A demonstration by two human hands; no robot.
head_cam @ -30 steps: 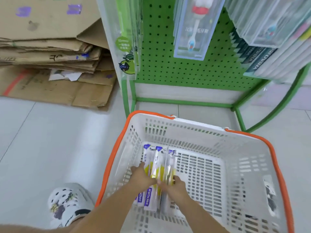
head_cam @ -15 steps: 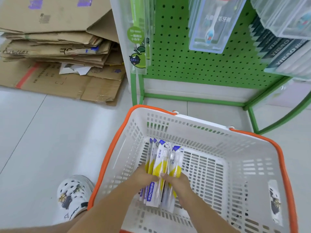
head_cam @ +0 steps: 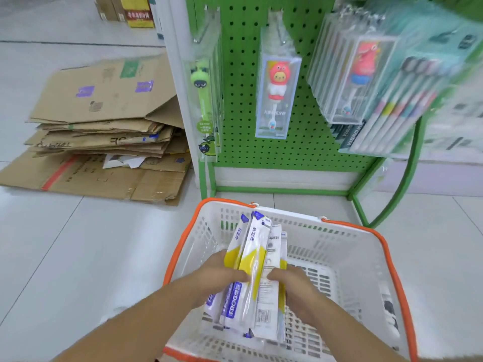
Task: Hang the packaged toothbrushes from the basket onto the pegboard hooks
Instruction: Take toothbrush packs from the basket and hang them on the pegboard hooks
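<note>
A bundle of white, yellow and blue packaged toothbrushes [head_cam: 254, 259] stands tilted above the white basket with an orange rim [head_cam: 347, 257] on the floor. My left hand [head_cam: 219, 276] grips the bundle from the left and my right hand [head_cam: 292, 283] grips it from the right. Beyond the basket rises the green pegboard [head_cam: 308, 105]. Hooks on it carry a green character toothbrush pack [head_cam: 205, 105], a pink character pack [head_cam: 277, 92] and thicker stacks of packs at the right.
Flattened cardboard boxes [head_cam: 104, 131] are piled on the white tiled floor to the left of the rack. The green rack frame [head_cam: 282, 190] meets the floor just behind the basket. Small boxes [head_cam: 130, 9] stand far back.
Both hands have lifted the bundle of toothbrush packs up out of the basket bottom. The view has tilted upward, showing more of the pegboard and its hanging packs.
</note>
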